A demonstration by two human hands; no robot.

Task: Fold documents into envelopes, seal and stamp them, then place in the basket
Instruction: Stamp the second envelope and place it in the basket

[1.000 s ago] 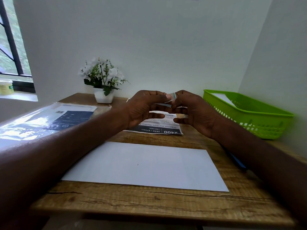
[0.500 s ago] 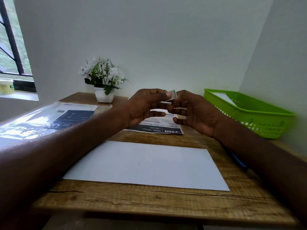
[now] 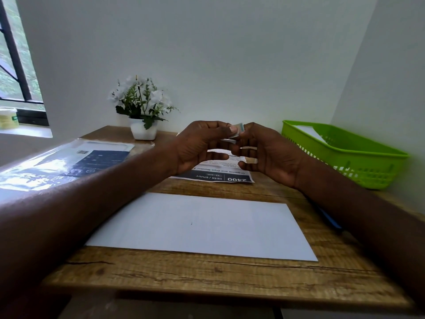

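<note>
Both hands, left hand (image 3: 197, 146) and right hand (image 3: 271, 153), pinch a small stamp (image 3: 238, 129) with curled fingers above the tabletop (image 3: 207, 275), beyond a white envelope (image 3: 202, 226).

An envelope (image 3: 202, 226) is laid flat on the near part of the table (image 3: 207, 277). Behind it a printed sheet (image 3: 216, 174) is placed, and above that sheet a stamp (image 3: 238, 130) is held between the left hand (image 3: 200, 146) and the right hand (image 3: 269, 153). A basket (image 3: 345, 157) is set at the far right, a potted plant (image 3: 142, 111) at the back, and a plastic sleeve (image 3: 69, 162) at the left.
</note>
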